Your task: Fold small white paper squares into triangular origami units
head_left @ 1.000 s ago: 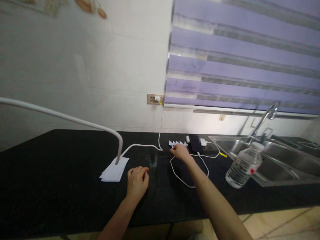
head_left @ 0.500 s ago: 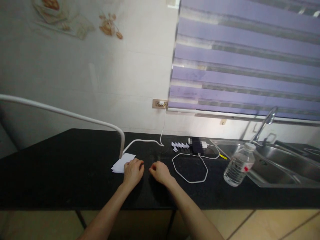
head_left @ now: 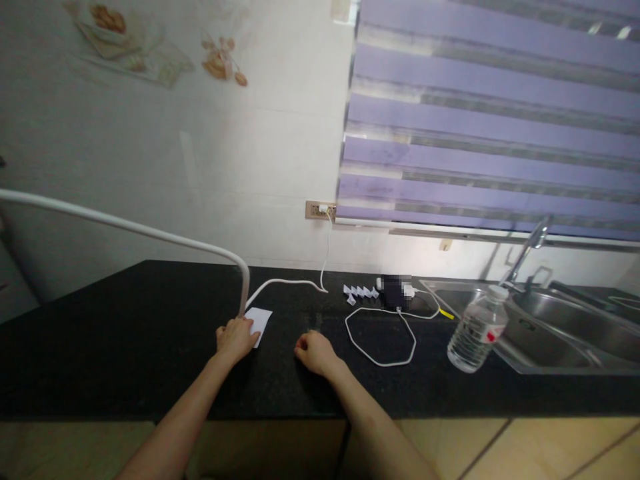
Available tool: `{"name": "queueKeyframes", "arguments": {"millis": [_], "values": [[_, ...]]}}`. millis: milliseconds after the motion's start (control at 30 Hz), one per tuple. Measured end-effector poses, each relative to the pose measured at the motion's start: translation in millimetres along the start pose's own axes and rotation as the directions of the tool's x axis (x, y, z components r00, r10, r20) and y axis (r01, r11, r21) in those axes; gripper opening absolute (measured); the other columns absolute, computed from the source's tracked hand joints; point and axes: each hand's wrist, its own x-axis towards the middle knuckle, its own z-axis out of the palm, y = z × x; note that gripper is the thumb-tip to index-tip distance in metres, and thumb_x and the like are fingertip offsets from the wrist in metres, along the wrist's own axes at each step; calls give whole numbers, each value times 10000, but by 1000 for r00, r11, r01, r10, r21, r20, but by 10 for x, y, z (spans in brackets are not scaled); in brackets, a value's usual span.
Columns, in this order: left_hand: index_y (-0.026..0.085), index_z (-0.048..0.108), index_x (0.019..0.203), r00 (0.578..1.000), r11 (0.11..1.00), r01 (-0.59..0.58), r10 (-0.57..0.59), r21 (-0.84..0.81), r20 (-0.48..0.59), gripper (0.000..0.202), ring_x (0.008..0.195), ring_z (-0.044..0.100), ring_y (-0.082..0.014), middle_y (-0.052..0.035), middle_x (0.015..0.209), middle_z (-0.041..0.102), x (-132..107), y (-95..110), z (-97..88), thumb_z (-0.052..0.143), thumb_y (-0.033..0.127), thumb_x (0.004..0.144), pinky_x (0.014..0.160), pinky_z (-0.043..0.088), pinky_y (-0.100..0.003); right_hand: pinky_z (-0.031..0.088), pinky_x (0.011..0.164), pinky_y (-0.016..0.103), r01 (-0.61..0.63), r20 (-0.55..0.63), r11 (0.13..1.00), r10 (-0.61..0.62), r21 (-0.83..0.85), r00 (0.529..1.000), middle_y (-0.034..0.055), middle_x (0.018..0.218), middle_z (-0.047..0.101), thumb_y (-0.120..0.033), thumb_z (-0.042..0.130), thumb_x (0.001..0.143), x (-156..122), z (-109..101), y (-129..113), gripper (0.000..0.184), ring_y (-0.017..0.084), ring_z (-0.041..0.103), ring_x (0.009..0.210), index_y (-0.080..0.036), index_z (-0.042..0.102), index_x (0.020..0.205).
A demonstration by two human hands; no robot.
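Observation:
A stack of white paper sheets lies on the black countertop, left of centre. My left hand rests over its left part, thumb and fingers spread apart, covering much of the paper. To the right, my right hand is just above or on the counter with its fingers curled together. Anything between those fingers is hidden from view. Farther back, several small folded white paper pieces sit in a short row, with one piece in front of it.
A white cable loops on the counter beside a dark, pixelated device. A clear water bottle stands before the steel sink. A white bent tube reaches in from the left, close above my left hand.
My left hand has moved left, from the paper's right edge onto the stack, and its fingers have spread. My right hand has shifted only slightly toward the left and nearer to me.

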Motion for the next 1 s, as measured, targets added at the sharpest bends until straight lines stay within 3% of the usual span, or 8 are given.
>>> {"name": "queueKeyframes", "arguments": {"millis": [433, 733, 833, 900, 1000], "values": [[206, 671, 779, 998, 998, -24, 27, -61, 48, 319, 972, 536, -305, -131, 993, 611, 43, -90, -33, 436, 414, 725, 784, 372, -466, 368, 624, 195, -1, 37, 999, -1, 50, 999, 53, 813, 641, -179, 503, 736, -17, -45, -11, 188, 128, 566, 720, -167, 672, 818], [204, 674, 791, 998, 998, -29, 32, -60, 56, 302, 963, 553, -297, -127, 958, 644, 37, -81, -55, 444, 390, 727, 823, 341, -485, 364, 597, 194, 15, 42, 998, -18, 55, 999, 55, 768, 653, -173, 502, 734, -2, -22, -17, 181, 126, 570, 680, -148, 666, 803], [200, 671, 853, 999, 999, -36, 36, -36, 20, 317, 961, 551, -295, -132, 977, 638, -14, -26, -78, 428, 373, 748, 840, 326, -490, 370, 620, 192, 32, 23, 995, -34, 95, 999, 50, 785, 663, -179, 487, 758, 9, -57, 18, 191, 125, 583, 702, -157, 666, 821], [198, 656, 929, 997, 998, -46, 44, -35, -65, 328, 985, 538, -287, -125, 1019, 628, -58, 54, -94, 422, 358, 763, 875, 299, -485, 376, 650, 185, 31, -37, 993, -27, 116, 999, 38, 821, 668, -193, 467, 786, 46, -141, 132, 202, 122, 593, 742, -174, 662, 839], [184, 643, 947, 977, 987, -133, 115, -90, -182, 321, 977, 539, -252, -107, 1040, 615, -113, 247, -93, 411, 338, 789, 901, 290, -443, 381, 684, 176, -159, -171, 987, 159, 16, 972, 26, 855, 663, -207, 475, 793, 153, -348, 464, 190, 120, 595, 788, -193, 657, 843]]}}
